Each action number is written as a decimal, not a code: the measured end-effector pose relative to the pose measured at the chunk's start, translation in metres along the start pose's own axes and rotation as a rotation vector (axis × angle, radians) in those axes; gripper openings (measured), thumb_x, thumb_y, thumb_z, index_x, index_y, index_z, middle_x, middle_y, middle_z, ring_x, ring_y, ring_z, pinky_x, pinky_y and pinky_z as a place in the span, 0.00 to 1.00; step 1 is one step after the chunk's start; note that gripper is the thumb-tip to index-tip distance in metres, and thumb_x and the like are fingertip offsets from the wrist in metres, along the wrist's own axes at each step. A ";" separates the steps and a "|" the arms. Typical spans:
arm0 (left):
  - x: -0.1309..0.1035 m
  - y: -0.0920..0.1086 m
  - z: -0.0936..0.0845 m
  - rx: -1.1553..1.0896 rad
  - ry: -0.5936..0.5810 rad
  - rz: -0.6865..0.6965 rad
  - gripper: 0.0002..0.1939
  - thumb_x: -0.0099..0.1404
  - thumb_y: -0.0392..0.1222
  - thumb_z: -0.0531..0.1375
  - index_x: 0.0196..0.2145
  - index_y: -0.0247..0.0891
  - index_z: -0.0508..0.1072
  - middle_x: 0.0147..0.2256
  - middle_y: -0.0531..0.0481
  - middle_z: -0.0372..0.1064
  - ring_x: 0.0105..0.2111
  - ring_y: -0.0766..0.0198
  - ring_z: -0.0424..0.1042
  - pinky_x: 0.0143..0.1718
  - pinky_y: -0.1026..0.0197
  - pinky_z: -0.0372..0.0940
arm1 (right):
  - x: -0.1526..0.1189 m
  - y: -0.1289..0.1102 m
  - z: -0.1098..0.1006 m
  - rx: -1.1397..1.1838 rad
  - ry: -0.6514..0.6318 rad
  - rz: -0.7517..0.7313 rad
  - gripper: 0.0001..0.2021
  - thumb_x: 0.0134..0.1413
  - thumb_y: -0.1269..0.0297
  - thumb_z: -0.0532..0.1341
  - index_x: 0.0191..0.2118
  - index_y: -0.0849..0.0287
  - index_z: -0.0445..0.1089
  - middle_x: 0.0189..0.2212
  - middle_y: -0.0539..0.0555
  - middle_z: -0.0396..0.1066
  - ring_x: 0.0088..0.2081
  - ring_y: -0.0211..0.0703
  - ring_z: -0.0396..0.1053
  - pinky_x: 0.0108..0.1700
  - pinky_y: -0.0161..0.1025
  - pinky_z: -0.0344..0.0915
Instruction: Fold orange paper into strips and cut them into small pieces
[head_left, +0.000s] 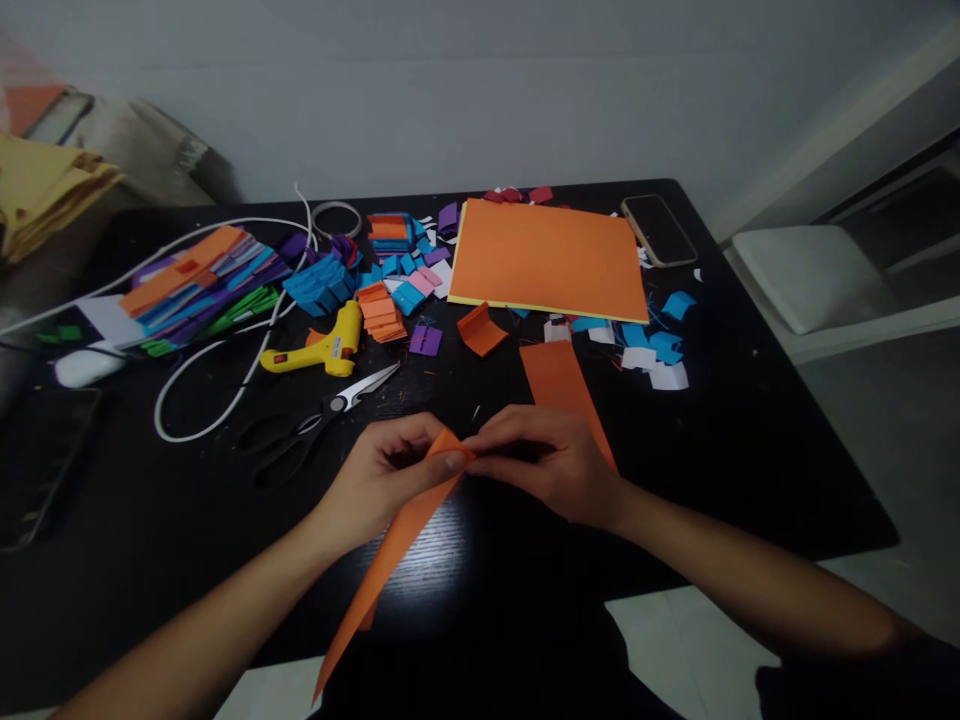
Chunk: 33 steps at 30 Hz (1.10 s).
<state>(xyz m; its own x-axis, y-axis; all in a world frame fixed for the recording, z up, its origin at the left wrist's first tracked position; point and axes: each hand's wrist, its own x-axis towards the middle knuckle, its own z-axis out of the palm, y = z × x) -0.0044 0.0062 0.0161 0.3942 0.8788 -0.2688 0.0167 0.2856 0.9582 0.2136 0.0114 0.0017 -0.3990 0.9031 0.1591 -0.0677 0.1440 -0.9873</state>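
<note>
A long strip of orange paper (pixel 401 535) hangs from my hands over the front of the table. My left hand (pixel 390 475) pinches it near its upper end, thumb on top. At that same end my right hand (pixel 551 460) grips the corner between thumb and fingers. The paper looks bent over where the fingertips meet. Beyond my right hand lies another orange paper strip (pixel 562 385), partly covered by that hand. Black-handled scissors (pixel 330 410) rest left of my left hand, blades partly spread. Behind them is a yellow glue gun (pixel 322 350).
Orange sheets (pixel 551 255) lie stacked at the back beside a phone (pixel 660 230). Folded paper pieces in blue (pixel 322 285), orange (pixel 381 312) and purple (pixel 426 340) spread across the back left. A white cable (pixel 217 435) loops there. Paper scraps (pixel 667 375) lie at right.
</note>
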 end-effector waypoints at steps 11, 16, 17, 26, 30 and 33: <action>0.000 0.004 0.000 -0.026 0.031 -0.050 0.14 0.61 0.48 0.72 0.26 0.35 0.80 0.23 0.52 0.74 0.25 0.68 0.69 0.29 0.67 0.63 | -0.001 -0.001 0.000 -0.044 0.008 -0.005 0.06 0.57 0.63 0.75 0.42 0.51 0.84 0.37 0.51 0.84 0.38 0.42 0.81 0.42 0.40 0.78; 0.001 0.003 0.001 -0.014 0.032 -0.056 0.16 0.60 0.50 0.73 0.25 0.35 0.79 0.23 0.52 0.73 0.25 0.68 0.68 0.28 0.66 0.63 | -0.002 0.000 0.001 -0.041 0.023 -0.037 0.06 0.57 0.66 0.76 0.41 0.51 0.84 0.37 0.51 0.84 0.38 0.42 0.81 0.43 0.40 0.79; 0.001 0.002 0.001 -0.016 0.037 -0.055 0.16 0.59 0.50 0.74 0.25 0.35 0.79 0.23 0.52 0.73 0.25 0.68 0.67 0.28 0.66 0.62 | -0.002 0.000 0.001 -0.038 0.022 -0.043 0.06 0.56 0.66 0.76 0.41 0.51 0.85 0.37 0.51 0.84 0.37 0.42 0.81 0.43 0.40 0.79; 0.001 -0.003 0.000 -0.041 0.057 -0.086 0.14 0.56 0.48 0.75 0.25 0.36 0.80 0.23 0.53 0.71 0.25 0.69 0.64 0.28 0.66 0.58 | -0.002 0.000 0.001 -0.020 0.002 -0.066 0.06 0.57 0.67 0.75 0.41 0.51 0.85 0.36 0.51 0.84 0.37 0.41 0.81 0.42 0.40 0.79; 0.001 -0.003 0.000 -0.046 0.058 -0.093 0.14 0.55 0.48 0.76 0.25 0.36 0.80 0.23 0.53 0.71 0.25 0.69 0.64 0.28 0.66 0.59 | -0.002 0.000 0.001 -0.019 0.004 -0.077 0.07 0.56 0.68 0.75 0.41 0.50 0.85 0.36 0.51 0.84 0.37 0.41 0.81 0.41 0.40 0.79; 0.001 -0.003 0.001 -0.056 0.056 -0.093 0.14 0.56 0.47 0.76 0.25 0.36 0.80 0.23 0.53 0.71 0.25 0.69 0.64 0.28 0.67 0.59 | -0.002 -0.001 0.002 -0.009 0.008 -0.074 0.08 0.56 0.69 0.76 0.41 0.50 0.85 0.36 0.51 0.84 0.37 0.41 0.81 0.41 0.40 0.79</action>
<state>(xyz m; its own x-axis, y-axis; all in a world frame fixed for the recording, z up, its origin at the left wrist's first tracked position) -0.0032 0.0062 0.0130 0.3416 0.8669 -0.3631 -0.0011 0.3868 0.9222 0.2133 0.0085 0.0023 -0.3860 0.8930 0.2312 -0.0881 0.2138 -0.9729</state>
